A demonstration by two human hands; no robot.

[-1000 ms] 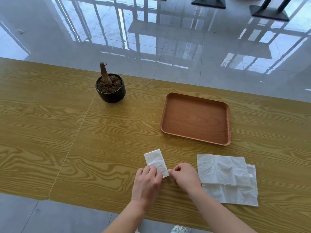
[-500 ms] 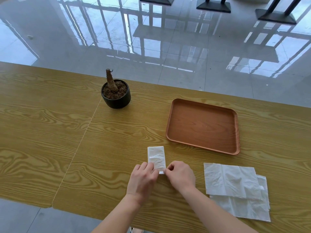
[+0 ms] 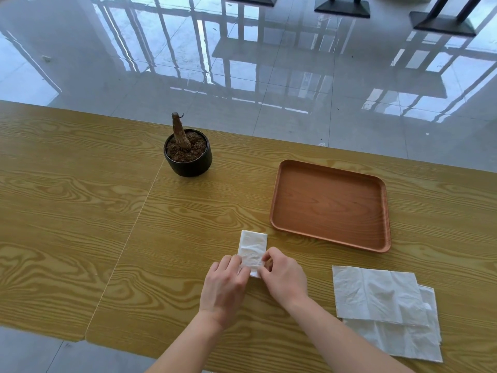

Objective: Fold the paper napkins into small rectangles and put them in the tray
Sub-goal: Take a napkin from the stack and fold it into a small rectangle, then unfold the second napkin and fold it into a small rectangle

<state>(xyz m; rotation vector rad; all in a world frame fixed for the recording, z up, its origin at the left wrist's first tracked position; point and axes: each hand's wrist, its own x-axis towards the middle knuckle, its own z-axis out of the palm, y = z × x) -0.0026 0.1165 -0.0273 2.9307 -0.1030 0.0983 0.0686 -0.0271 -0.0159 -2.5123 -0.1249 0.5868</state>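
Napkin strip (image 3: 253,250) at lower centre, long axis pointing up-frame, near end pinched by left hand (image 3: 224,288) and right hand (image 3: 285,275); empty tray (image 3: 330,168) up-right, nearer right hand

Bare surface (image 3: 188,224) lay open from the folded napkin (image 3: 252,246) to the tray (image 3: 279,200). The potted stump (image 3: 187,154) stood well left; the napkin stack (image 3: 384,305) blocked the near right.

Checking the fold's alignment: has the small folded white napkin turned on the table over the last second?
Yes. The small folded white napkin, earlier slanted, now lies nearly parallel to the brown wooden tray's left rim.
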